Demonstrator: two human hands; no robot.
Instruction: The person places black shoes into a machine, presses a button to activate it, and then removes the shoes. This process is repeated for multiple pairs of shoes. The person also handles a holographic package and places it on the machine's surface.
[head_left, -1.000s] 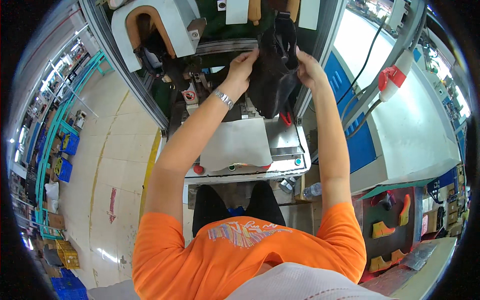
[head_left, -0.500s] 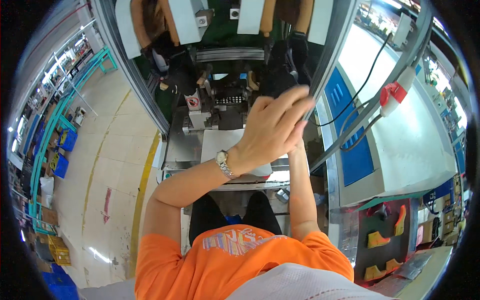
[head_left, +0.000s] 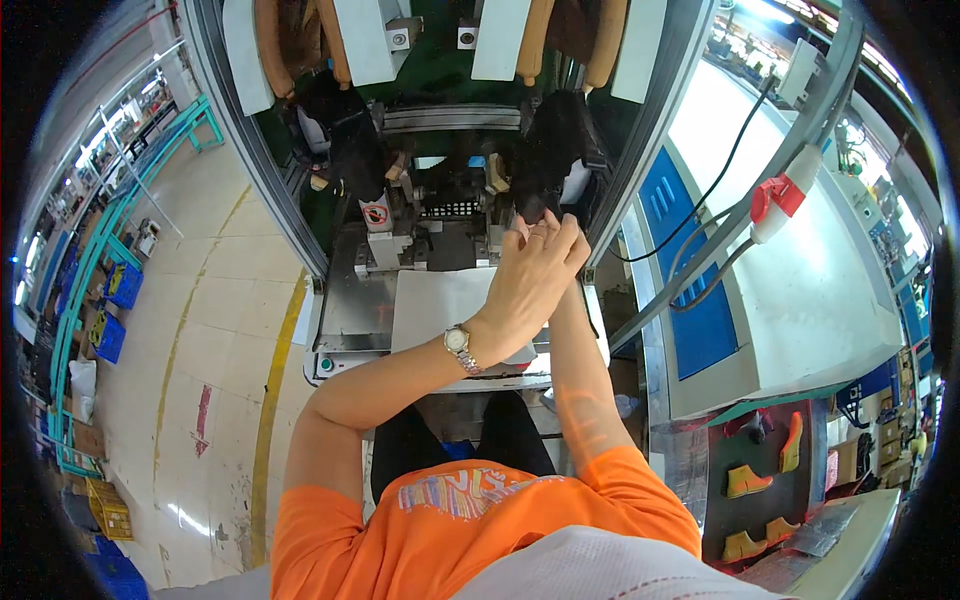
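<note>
Our left hand [head_left: 535,272] bends its fingers, a black shoe [head_left: 548,150] just beyond; we cannot tell either hand's grip.

Matt shoe [head_left: 553,135], smooth metal frame [head_left: 655,130]

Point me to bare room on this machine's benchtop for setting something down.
Bare metal shows on the benchtop, between its left edge and the pale sheet, behind the green button. The sheet's left part is bare too. It is crowded at the right, where the left hand overlaps the right arm by the right-hand black shoe.
</note>
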